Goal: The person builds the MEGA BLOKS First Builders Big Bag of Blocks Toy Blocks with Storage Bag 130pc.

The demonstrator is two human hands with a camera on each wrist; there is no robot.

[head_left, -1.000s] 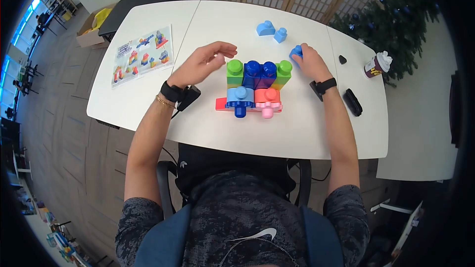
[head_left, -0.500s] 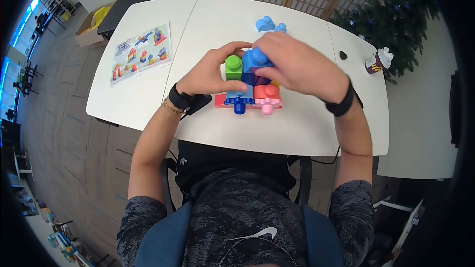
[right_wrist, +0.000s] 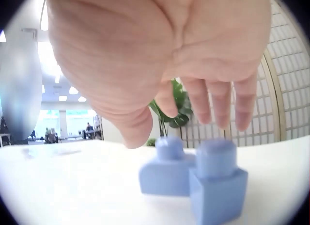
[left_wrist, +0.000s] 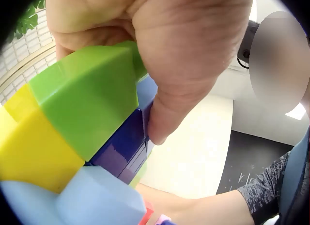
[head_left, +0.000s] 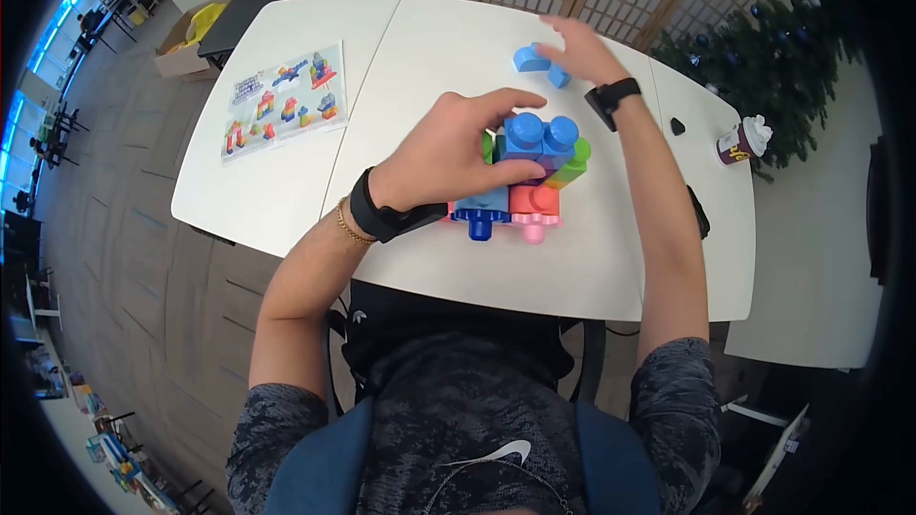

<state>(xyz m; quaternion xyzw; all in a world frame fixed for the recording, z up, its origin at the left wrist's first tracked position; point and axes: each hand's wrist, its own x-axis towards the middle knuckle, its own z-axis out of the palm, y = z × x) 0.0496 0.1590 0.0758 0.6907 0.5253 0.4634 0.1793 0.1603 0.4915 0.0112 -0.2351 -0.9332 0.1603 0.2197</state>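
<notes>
In the head view the left hand (head_left: 456,153) grips the block build around its upper part, thumb in front and fingers behind. Two blue studs of a block (head_left: 541,137) top the build, with a green block (head_left: 575,160) on its right side. Low at the front are a coral block (head_left: 534,200) and a pink gear piece (head_left: 537,225). The left wrist view shows the thumb against the far side of the green block (left_wrist: 92,94). Above two light blue blocks, a curved one (right_wrist: 167,174) and a small square one (right_wrist: 218,191), the right hand (right_wrist: 164,55) hangs with nothing in it.
A picture sheet (head_left: 286,103) lies on the table's left. On the right are a small black object (head_left: 677,126), a dark case (head_left: 699,213) partly behind the forearm, and a lidded cup (head_left: 739,143). A decorated tree (head_left: 763,67) stands beyond.
The blue block that the right hand carried now sits on top of the build. That hand has let it go and moved back to the two light blue blocks. The left hand has stayed at the build.
</notes>
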